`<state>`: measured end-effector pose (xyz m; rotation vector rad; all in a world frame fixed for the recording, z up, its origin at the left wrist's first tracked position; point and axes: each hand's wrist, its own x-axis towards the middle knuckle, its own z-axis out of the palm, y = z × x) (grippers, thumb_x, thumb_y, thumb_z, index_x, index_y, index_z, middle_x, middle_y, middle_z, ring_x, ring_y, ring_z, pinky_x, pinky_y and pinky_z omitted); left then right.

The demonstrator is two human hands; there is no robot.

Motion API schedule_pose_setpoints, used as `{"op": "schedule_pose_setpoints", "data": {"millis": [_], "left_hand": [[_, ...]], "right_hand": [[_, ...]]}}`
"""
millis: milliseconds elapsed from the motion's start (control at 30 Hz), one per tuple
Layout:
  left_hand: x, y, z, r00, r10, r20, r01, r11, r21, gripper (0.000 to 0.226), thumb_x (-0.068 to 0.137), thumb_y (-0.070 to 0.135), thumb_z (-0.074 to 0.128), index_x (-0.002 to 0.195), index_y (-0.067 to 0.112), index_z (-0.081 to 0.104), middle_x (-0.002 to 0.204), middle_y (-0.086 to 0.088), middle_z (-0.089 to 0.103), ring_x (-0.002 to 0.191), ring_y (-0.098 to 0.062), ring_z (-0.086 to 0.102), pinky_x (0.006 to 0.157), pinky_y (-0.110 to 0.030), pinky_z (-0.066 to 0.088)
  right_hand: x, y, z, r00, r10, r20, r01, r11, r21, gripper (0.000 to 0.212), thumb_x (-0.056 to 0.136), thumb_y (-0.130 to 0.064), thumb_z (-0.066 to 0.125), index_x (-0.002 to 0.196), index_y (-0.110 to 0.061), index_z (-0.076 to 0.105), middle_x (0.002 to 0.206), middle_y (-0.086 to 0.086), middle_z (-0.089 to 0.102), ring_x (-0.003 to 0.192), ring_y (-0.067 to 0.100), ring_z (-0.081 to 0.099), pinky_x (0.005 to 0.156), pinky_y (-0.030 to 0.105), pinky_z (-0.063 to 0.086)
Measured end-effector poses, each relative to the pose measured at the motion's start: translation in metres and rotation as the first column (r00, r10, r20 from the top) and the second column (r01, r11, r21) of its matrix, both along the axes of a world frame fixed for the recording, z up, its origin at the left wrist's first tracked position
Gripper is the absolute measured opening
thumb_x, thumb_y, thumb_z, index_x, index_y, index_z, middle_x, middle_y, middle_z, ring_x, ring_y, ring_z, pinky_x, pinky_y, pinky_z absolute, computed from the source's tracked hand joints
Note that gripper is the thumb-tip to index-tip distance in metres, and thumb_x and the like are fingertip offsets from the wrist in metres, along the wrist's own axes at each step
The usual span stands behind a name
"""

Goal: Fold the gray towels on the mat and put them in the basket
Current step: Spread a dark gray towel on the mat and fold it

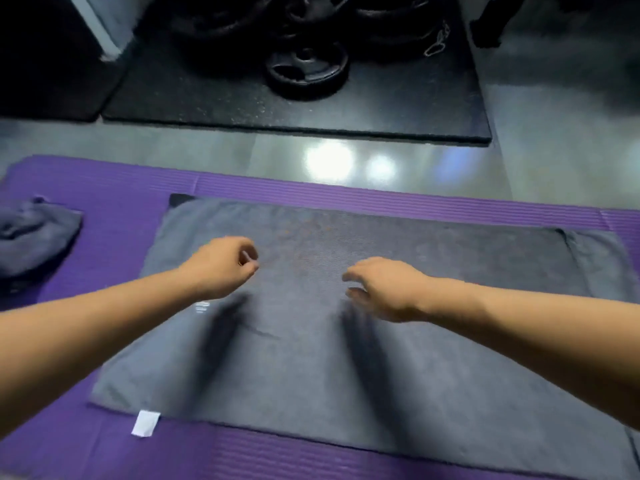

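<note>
A large gray towel [311,368] lies spread flat on the purple mat [104,216], with a white tag [145,423] at its near left corner. Both my hands hover above the towel's middle and hold nothing. My left hand [221,263] has its fingers loosely curled. My right hand [381,289] has relaxed, slightly bent fingers pointing left. A second gray towel [34,233] lies crumpled on the mat at the far left. No basket is in view.
Beyond the mat is a glossy gray floor [242,157] with light reflections. Farther back lies a black rubber mat [398,105] carrying black weight plates [306,69]. A dark object stands at the top right.
</note>
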<state>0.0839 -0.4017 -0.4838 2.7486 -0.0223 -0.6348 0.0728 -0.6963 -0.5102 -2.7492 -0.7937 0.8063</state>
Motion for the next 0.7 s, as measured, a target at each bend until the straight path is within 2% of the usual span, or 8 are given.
{"op": "schedule_pose_setpoints", "data": {"millis": [133, 267, 367, 433, 533, 600, 700], "left_hand": [[-0.049, 0.113, -0.033, 0.951, 0.302, 0.069, -0.299, 0.953, -0.056, 0.012, 0.088, 0.023, 0.073, 0.098, 0.015, 0.071, 0.093, -0.005, 0.073, 0.09, -0.025, 0.069, 0.077, -0.032, 0.05], [-0.096, 0.192, -0.061, 0.859, 0.505, 0.082, -0.499, 0.863, -0.085, 0.02, 0.079, 0.023, 0.081, 0.094, 0.017, 0.069, 0.086, -0.007, 0.068, 0.087, -0.03, 0.066, 0.08, -0.039, 0.054], [-0.131, 0.217, -0.071, 0.848, 0.53, 0.006, -0.527, 0.844, -0.102, 0.024, 0.078, 0.026, 0.083, 0.094, 0.019, 0.065, 0.09, -0.004, 0.062, 0.085, -0.024, 0.062, 0.079, -0.034, 0.05], [-0.144, 0.221, -0.073, 0.847, 0.531, -0.023, -0.528, 0.836, -0.147, 0.03, 0.079, 0.029, 0.083, 0.096, 0.02, 0.06, 0.089, -0.001, 0.059, 0.082, -0.019, 0.056, 0.073, -0.03, 0.042], [-0.154, 0.224, -0.073, 0.854, 0.517, -0.058, -0.52, 0.841, -0.151, 0.033, 0.081, 0.035, 0.08, 0.098, 0.022, 0.054, 0.085, 0.005, 0.058, 0.082, -0.017, 0.055, 0.07, -0.034, 0.042], [-0.163, 0.228, -0.073, 0.859, 0.504, -0.089, -0.511, 0.845, -0.156, 0.029, 0.083, 0.035, 0.077, 0.096, 0.023, 0.054, 0.081, 0.008, 0.058, 0.081, -0.016, 0.056, 0.071, -0.036, 0.045], [-0.18, 0.234, -0.076, 0.838, 0.527, -0.14, -0.545, 0.811, -0.212, 0.025, 0.084, 0.032, 0.077, 0.091, 0.026, 0.053, 0.072, 0.009, 0.061, 0.071, -0.01, 0.058, 0.072, -0.036, 0.049]], "right_hand": [[0.028, 0.122, -0.002, 0.998, 0.062, -0.005, -0.062, 0.998, 0.031, 0.041, 0.103, -0.035, 0.045, 0.139, -0.016, 0.054, 0.14, 0.008, 0.056, 0.131, 0.031, 0.049, 0.104, 0.044, 0.044], [0.055, 0.222, -0.015, 0.999, 0.045, 0.026, -0.047, 0.997, 0.059, 0.033, 0.098, -0.029, 0.039, 0.117, -0.011, 0.06, 0.126, 0.011, 0.058, 0.121, 0.036, 0.052, 0.097, 0.046, 0.047], [0.073, 0.288, -0.026, 0.999, 0.012, 0.046, -0.018, 0.991, 0.132, 0.041, 0.087, -0.03, 0.03, 0.106, -0.009, 0.06, 0.12, 0.013, 0.059, 0.114, 0.039, 0.054, 0.094, 0.049, 0.049], [0.087, 0.321, -0.027, 0.997, -0.05, 0.059, 0.041, 0.989, 0.144, 0.028, 0.091, -0.02, 0.036, 0.101, -0.008, 0.059, 0.121, 0.014, 0.058, 0.112, 0.039, 0.054, 0.093, 0.05, 0.048], [0.116, 0.353, -0.032, 0.979, -0.175, 0.108, 0.156, 0.975, 0.158, 0.024, 0.096, -0.013, 0.041, 0.111, -0.009, 0.058, 0.127, 0.016, 0.056, 0.113, 0.038, 0.054, 0.095, 0.049, 0.048], [0.131, 0.366, -0.034, 0.966, -0.226, 0.125, 0.202, 0.963, 0.178, 0.032, 0.096, -0.016, 0.041, 0.125, -0.011, 0.055, 0.132, 0.017, 0.051, 0.118, 0.039, 0.053, 0.097, 0.047, 0.047], [0.143, 0.378, -0.033, 0.959, -0.25, 0.134, 0.229, 0.961, 0.156, 0.049, 0.098, -0.016, 0.046, 0.147, -0.016, 0.039, 0.147, 0.014, 0.04, 0.125, 0.038, 0.051, 0.099, 0.046, 0.044]]}}
